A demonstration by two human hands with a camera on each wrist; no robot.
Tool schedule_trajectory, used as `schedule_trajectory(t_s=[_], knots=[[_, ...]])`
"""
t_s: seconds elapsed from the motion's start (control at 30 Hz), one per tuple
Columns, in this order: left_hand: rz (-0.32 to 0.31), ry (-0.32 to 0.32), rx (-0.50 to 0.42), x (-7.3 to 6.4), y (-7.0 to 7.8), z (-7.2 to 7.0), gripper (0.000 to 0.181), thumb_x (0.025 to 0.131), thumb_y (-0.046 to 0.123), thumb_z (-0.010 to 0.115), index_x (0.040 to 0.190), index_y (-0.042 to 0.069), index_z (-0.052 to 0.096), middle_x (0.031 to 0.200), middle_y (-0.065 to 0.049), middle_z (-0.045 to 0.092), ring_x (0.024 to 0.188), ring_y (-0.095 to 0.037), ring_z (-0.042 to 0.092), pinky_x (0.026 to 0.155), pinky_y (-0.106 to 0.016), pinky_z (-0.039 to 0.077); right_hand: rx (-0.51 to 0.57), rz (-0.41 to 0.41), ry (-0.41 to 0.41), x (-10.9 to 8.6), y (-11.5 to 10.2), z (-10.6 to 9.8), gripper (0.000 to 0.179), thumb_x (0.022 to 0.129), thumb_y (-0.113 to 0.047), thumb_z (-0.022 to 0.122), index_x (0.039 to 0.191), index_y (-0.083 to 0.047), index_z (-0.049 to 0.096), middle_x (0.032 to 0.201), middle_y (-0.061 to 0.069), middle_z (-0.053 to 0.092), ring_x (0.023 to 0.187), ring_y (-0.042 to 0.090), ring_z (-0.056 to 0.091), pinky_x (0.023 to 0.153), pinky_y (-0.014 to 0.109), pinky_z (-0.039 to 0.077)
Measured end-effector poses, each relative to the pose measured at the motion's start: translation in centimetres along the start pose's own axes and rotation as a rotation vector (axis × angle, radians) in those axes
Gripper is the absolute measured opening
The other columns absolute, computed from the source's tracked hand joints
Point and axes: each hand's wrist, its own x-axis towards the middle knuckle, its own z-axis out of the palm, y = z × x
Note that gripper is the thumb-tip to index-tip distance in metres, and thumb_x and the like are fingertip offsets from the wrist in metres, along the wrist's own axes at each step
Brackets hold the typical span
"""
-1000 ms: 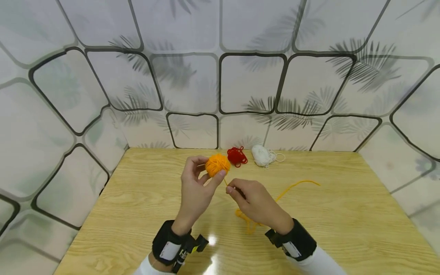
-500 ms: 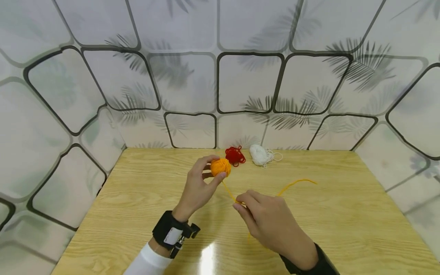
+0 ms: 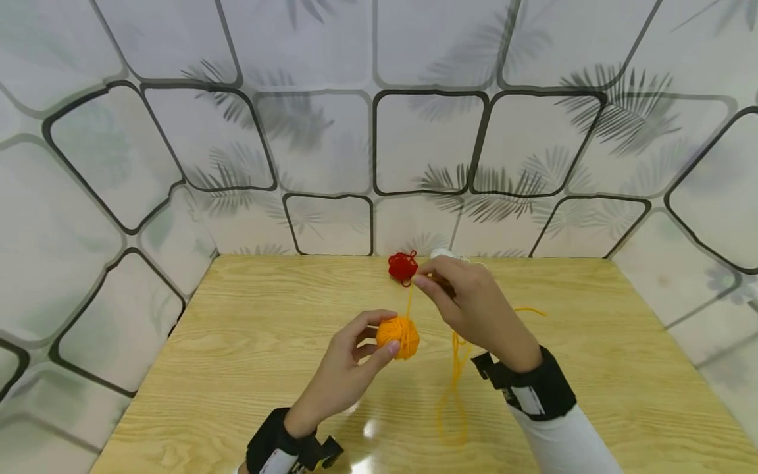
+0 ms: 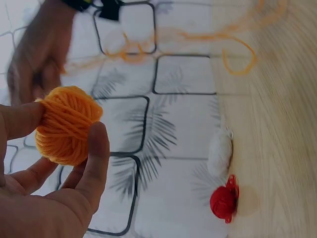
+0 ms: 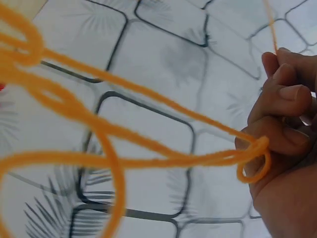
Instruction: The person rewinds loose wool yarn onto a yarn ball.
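Note:
A small ball of orange yarn (image 3: 398,337) is held between the thumb and fingers of my left hand (image 3: 349,368), above the table. From its top a strand of orange yarn (image 3: 409,299) runs up to my right hand (image 3: 474,306), which pinches it between thumb and forefinger. In the right wrist view the other fingers of my right hand (image 5: 287,119) are curled, with loops of slack yarn (image 5: 173,153) trailing from them. The left wrist view shows wraps crossing the face of the orange ball (image 4: 67,126), thumb and fingers on opposite sides.
A red yarn ball (image 3: 403,268) lies near the back edge of the wooden table (image 3: 266,316). Beside it a white yarn ball (image 3: 441,253) is mostly hidden behind my right hand. A loose yarn end (image 3: 531,310) shows right of that hand. A patterned wall (image 3: 331,151) stands behind.
My left hand has come down and nearer with the orange ball. My right hand first drew the strand down and toward me, then rose, so the strand now stands above the ball.

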Motion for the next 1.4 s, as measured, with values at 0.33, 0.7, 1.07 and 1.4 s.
schedule_trajectory(t_s=[0.33,0.7,1.07,1.4], knots=[[0.147,0.097,-0.224,-0.9,2.1,0.9,0.036,0.096,-0.001,0.067,0.13,-0.003,0.054,0.126,-0.02,0.056,0.112,-0.025,0.062,0.091,-0.039,0.057,0.324,0.205,-0.122,-1.2,2.8,5.5,0.008,0.098,-0.005,0.066,0.092,-0.01,0.068,0.069,-0.008,0.048,0.057,0.007,0.04,0.053,0.023,0.037],[0.236,0.409,-0.086,2.8,1.9,-1.0,0.04,0.092,-0.01,0.067,0.127,-0.011,0.049,0.123,-0.02,0.053,0.109,-0.029,0.056,0.089,-0.03,0.056,0.258,0.26,-0.223,-5.5,0.4,8.3,0.025,0.108,-0.011,0.048,0.087,-0.013,0.062,0.067,-0.011,0.043,0.056,0.001,0.036,0.051,0.021,0.038],[0.136,0.412,0.204,4.7,-1.3,-3.4,0.041,0.09,-0.005,0.074,0.127,-0.002,0.056,0.127,-0.018,0.057,0.117,-0.033,0.056,0.098,-0.049,0.051,0.222,0.124,-0.195,-7.1,-2.8,5.4,0.011,0.104,-0.01,0.059,0.1,-0.018,0.065,0.078,-0.014,0.052,0.062,-0.004,0.043,0.055,0.013,0.042],[-0.071,0.099,0.098,3.6,-3.6,-2.8,0.039,0.092,0.003,0.074,0.128,0.0,0.058,0.126,-0.016,0.058,0.112,-0.033,0.06,0.09,-0.035,0.057,0.251,0.055,-0.078,-3.3,-2.8,0.5,0.021,0.096,0.002,0.066,0.104,-0.017,0.067,0.075,-0.011,0.048,0.058,0.0,0.038,0.051,0.014,0.033]])
